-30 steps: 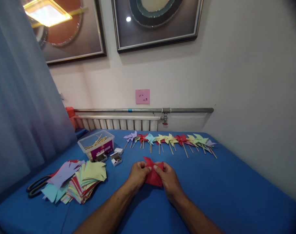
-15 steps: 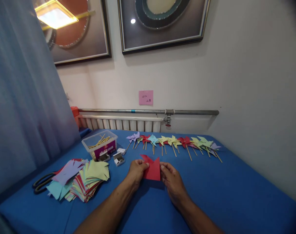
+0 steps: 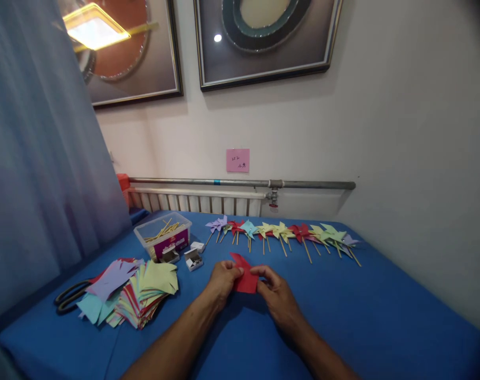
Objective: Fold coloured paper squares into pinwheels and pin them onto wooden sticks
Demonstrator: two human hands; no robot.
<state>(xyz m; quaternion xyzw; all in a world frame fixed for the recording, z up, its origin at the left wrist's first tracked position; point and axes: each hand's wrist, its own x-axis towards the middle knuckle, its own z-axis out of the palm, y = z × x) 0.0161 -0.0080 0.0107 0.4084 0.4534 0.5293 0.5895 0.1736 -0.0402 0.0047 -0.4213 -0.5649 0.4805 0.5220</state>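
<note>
A red paper piece [image 3: 245, 276] is held low over the blue tablecloth [image 3: 374, 316], partly folded with one pointed flap sticking up at its left. My left hand [image 3: 223, 278] pinches its left edge. From the right, my right hand [image 3: 277, 293] has its fingertips closed on the paper's top right edge. Both hands grip the same sheet near the table's middle.
A row of finished paper pinwheels on sticks [image 3: 281, 233] lies along the far side. A clear box of sticks [image 3: 163, 236] and two small open boxes [image 3: 193, 258] sit left of the hands. A stack of coloured cut paper [image 3: 134, 290] and black scissors [image 3: 69, 296] lie at the left.
The red paper has been folded smaller between my hands. My right fingers moved in over its top edge. The camera shifted slightly.
</note>
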